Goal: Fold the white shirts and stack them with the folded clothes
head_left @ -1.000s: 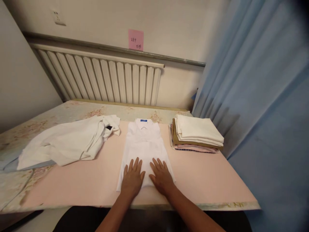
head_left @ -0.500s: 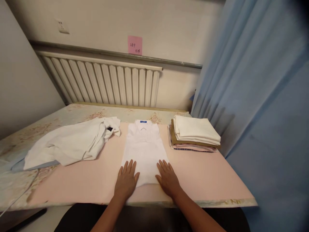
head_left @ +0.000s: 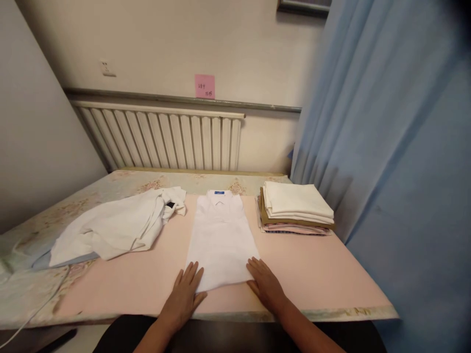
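A white shirt (head_left: pixel 222 235), folded into a long panel, lies flat with its collar and blue label toward the wall. At its near left corner rests my left hand (head_left: pixel 184 294), fingers stretched out and thumb apart, fingertips on the cloth edge. My right hand (head_left: pixel 267 284) lies at the near right corner, fingers extended over the edge and thumb by the hem. Neither hand grips anything. Under the shirt is a pink cloth (head_left: pixel 147 284) spread on the table.
Left of the shirt lies a rumpled white garment (head_left: pixel 114 223). A stack of folded clothes (head_left: pixel 298 203) stands at the right, beside a blue curtain (head_left: pixel 397 171). Behind the table are a radiator (head_left: pixel 165 137) and a pink note (head_left: pixel 204 87). A white cord (head_left: pixel 40 306) hangs at the left.
Both hands have slid outward and toward me, from the shirt's lower part to its near corners. The near hem now slants slightly. The head view has tilted up a little.
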Demonstrator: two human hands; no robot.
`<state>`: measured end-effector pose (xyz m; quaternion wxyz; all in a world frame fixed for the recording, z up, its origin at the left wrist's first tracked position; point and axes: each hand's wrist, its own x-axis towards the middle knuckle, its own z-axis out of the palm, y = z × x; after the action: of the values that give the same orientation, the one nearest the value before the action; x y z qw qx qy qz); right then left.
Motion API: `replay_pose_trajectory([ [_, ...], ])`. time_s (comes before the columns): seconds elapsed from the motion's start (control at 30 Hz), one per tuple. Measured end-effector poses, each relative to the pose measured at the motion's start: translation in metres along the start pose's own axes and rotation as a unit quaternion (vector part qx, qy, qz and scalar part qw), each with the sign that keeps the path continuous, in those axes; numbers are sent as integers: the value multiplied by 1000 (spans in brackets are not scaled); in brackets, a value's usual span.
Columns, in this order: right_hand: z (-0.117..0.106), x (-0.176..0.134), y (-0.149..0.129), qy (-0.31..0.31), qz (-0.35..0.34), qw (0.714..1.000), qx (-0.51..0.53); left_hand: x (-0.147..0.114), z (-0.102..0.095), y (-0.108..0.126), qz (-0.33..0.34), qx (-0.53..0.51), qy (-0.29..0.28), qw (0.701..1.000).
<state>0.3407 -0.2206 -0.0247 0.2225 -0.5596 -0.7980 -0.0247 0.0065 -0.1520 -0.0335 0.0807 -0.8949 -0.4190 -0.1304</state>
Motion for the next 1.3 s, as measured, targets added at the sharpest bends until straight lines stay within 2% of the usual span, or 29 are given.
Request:
replay_pose_trajectory([
  [0.27, 22, -8, 6, 76, -18, 995, -58, 7, -1, 10, -49, 52, -80, 994],
  [0.37, 21, -6, 7, 87, -22, 994, -61, 8, 0, 9, -43, 64, -85, 993],
  [0.53, 6, -10, 7, 99, -39, 992, -66, -3, 0, 10, -15, 92, -53, 994],
  [0.7, -11, -29, -2, 100, -73, 989, -80, -29, -4, 20, 6, 101, -23, 995],
  [0.83, -29, -50, -11, 52, -65, 995, -46, -52, 0, 30, 8, 66, -30, 997],
  [0.9, -42, -56, -16, 3, -52, 999, -15, -57, -1, 39, -27, 31, -55, 998],
  [1.0, -60, -53, -24, -75, -12, 997, 31, -44, -12, 59, -101, -24, -90, 991],
  [1.07, -63, -40, -30, -86, 7, 995, 48, -22, -24, 74, -102, -51, -78, 990],
  [1.17, -48, -14, -40, -30, 2, 999, 42, 18, -33, 97, -106, -61, -25, 992],
  [1.23, -30, 1, -46, 25, 6, 999, 23, 37, -28, 109, -108, -54, -4, 993],
  [1.3, -13, 8, -49, 48, 9, 999, 3, 46, -15, 118, -92, -42, 7, 995],
])
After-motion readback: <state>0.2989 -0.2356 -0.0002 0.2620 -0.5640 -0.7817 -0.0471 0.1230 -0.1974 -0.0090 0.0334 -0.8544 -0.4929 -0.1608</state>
